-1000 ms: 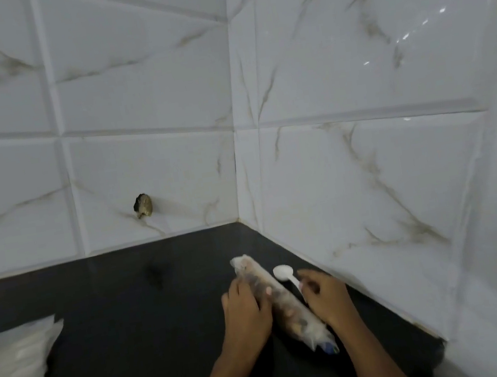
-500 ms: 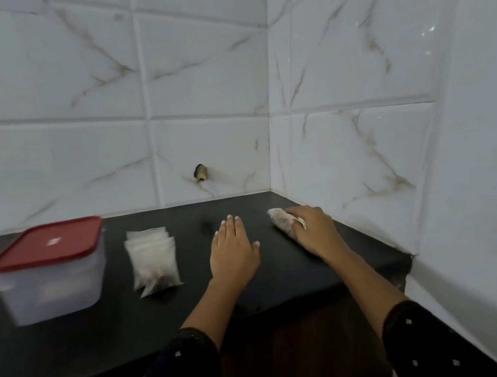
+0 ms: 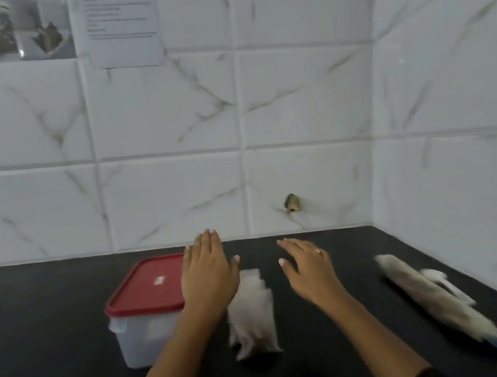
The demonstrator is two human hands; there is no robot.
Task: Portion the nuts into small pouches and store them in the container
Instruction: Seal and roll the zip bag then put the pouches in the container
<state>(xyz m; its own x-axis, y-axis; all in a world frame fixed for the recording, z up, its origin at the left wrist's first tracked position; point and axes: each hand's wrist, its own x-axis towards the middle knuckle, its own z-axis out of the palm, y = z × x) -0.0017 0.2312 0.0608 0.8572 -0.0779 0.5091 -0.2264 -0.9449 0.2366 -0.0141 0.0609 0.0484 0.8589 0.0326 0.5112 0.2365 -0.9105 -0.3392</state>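
Black counter (image 3: 39,348) in a white-tiled corner.
Rolled nut bag (image 3: 431,296) lies diagonally, far-left to near-right; left hand (image 3: 209,278) and right hand (image 3: 309,268) hover, fingers straight, empty.

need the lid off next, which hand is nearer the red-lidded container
Left. The left hand is at the container, over its right edge; the right hand is farther right, past the pouches.

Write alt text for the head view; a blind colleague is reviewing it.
Two open, empty hands, left hand and right hand, reach over a black counter on either side of a stack of small pouches. A closed red-lidded container stands to the left; a rolled plastic bag and a white spoon lie by the tiled wall at right.
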